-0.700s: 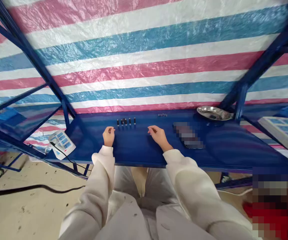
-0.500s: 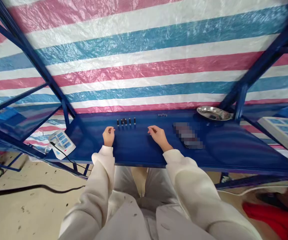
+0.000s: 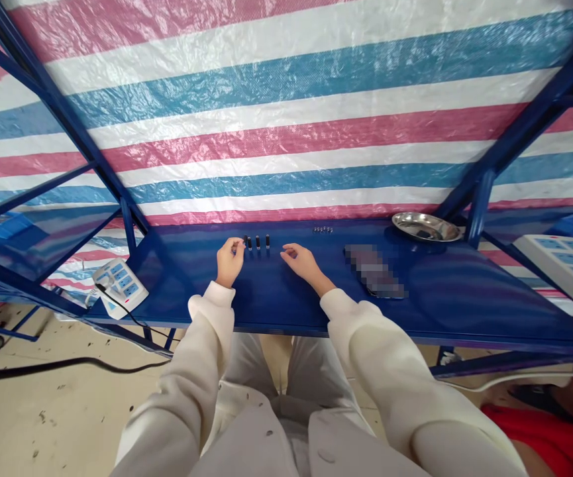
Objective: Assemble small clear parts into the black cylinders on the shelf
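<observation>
My left hand (image 3: 230,262) is at the left end of a short row of small black cylinders (image 3: 258,243) with pale lower ends, standing upright on the blue table (image 3: 266,298). Its fingers are curled together beside the leftmost ones and partly cover them; whatever they grip is hidden. To the right of the row, my right hand (image 3: 304,264) hovers over the table with bent fingers drawn together toward the thumb. Anything between these fingertips is too small to make out. Several tiny shiny metal pieces (image 3: 322,230) lie in a line farther back.
A pixelated dark object (image 3: 373,270) lies right of my right hand. Behind it is a round steel dish (image 3: 426,226). A white power strip (image 3: 120,287) with a black cable sits at the left edge. Blue frame posts and a striped sheet (image 3: 286,146) stand behind the table.
My left hand has moved forward and right, up to the black cylinders, now covering the left ones. My right hand has shifted slightly left and forward.
</observation>
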{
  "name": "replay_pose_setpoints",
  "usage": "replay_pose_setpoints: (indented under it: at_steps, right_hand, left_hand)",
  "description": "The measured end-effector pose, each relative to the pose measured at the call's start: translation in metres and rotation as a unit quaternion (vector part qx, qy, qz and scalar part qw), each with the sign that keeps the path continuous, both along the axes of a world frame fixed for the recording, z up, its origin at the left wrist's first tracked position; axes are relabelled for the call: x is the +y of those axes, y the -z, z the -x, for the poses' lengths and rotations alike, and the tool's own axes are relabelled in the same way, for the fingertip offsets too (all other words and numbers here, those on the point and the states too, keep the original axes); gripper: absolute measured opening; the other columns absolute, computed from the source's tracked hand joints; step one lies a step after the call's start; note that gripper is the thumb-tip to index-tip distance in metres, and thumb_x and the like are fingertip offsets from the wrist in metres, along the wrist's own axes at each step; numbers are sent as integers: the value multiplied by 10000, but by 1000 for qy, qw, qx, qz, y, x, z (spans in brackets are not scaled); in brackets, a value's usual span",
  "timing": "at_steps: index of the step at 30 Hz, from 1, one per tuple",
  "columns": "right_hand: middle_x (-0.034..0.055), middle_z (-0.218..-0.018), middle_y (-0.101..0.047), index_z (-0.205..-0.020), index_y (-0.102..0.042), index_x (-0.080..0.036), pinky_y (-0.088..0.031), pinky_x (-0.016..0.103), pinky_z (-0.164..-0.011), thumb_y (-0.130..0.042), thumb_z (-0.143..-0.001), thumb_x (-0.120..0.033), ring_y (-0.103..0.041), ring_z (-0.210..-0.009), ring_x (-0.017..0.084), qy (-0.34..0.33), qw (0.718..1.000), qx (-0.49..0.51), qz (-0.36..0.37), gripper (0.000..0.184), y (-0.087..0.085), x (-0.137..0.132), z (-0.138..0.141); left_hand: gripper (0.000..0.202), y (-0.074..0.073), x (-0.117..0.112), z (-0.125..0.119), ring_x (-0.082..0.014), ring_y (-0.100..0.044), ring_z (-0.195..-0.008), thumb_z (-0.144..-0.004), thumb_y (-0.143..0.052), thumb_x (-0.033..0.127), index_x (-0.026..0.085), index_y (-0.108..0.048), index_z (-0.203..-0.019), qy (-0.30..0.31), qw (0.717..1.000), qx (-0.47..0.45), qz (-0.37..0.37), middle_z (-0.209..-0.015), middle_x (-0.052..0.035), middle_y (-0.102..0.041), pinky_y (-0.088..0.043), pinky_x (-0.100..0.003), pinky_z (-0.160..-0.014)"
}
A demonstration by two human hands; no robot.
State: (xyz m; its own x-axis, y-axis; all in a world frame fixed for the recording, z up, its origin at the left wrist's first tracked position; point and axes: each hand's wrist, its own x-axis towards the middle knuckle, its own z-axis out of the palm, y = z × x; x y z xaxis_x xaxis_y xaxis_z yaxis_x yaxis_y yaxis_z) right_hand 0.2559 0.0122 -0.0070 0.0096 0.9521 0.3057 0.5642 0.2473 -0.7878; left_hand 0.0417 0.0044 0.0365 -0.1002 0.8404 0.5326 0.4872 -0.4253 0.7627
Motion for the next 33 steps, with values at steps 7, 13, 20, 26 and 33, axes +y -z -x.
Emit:
replay_pose_setpoints:
  at_steps: [7,13,20,26,33]
  right_hand:
    - [56,-947,-666,-1000,-633,-197,-409,340,-794,-592,-757,-313,-562,-960,221,39,984,-156,80,272,-6,30,27]
    - [62,-981,-644,-966,-653,-218,-373,354,-786,-594,-756,-384,-515,-1003,243,61,974,-196,97,274,-2,39,39]
    - [66,-986,-638,-901,-649,-217,-354,371,-792,-561,-781,-370,-506,-992,244,64,973,-203,89,214,1,46,49]
    - [29,-876,-676,-819,-623,-214,-356,365,-809,-529,-805,-349,-573,-897,210,60,989,-124,53,165,-10,37,42]
    - [28,-825,-687,-867,-616,-216,-383,314,-765,-517,-801,-295,-616,-756,178,21,994,-89,-57,143,-28,8,28]
  left_hand:
    - [153,17,6,-25,-102,-570,-583,-820,-483,287,173,-582,-795,21,1000,3,-22,-675,-13,-631,-445,-218,-588]
    - [137,36,6,-22,-102,-550,-560,-800,-492,277,178,-586,-790,25,1000,5,-5,-639,-4,-615,-421,-215,-547]
    - [123,39,8,-22,-102,-560,-570,-790,-497,260,180,-591,-794,24,1000,-10,13,-637,-1,-622,-427,-211,-541]
    - [125,44,8,-21,-103,-561,-570,-783,-514,266,179,-594,-824,34,999,-2,27,-647,-2,-619,-440,-216,-552]
    - [139,44,8,-24,-97,-551,-560,-785,-544,279,185,-584,-880,84,996,8,41,-649,7,-604,-467,-236,-619]
